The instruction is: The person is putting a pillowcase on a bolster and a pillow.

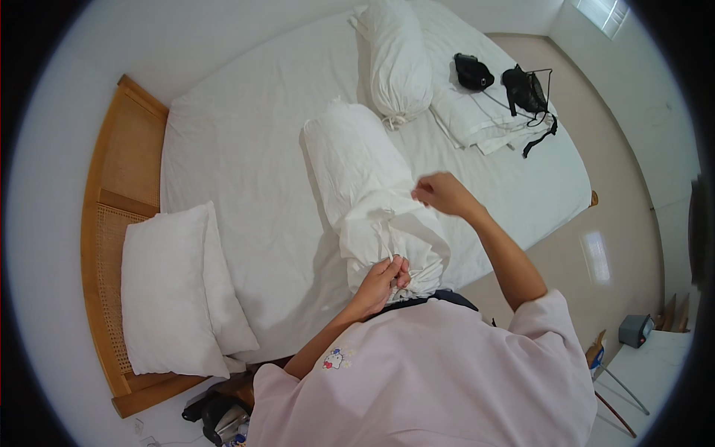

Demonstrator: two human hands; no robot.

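A white bolster point(357, 151) lies lengthwise before me on the bed, its near end slack and gathered by a drawstring. My left hand point(386, 277) pinches the drawstring point(385, 237) at that near end, close to my waist. Over the right side of the bolster, my right hand point(445, 193) is raised with its fingers curled and slightly blurred. Whether anything is between those fingers cannot be seen. Creased cloth of the bolster cover point(430, 234) spreads below the right hand.
A second tied bolster point(399, 67) lies farther back on the white-sheeted bed point(240, 128). Folded white cloth point(475, 120), a black pouch point(473, 72) and a black mesh item with straps point(525, 89) are at right. Two pillows point(167, 296) rest against the wood-and-cane headboard point(131, 148).
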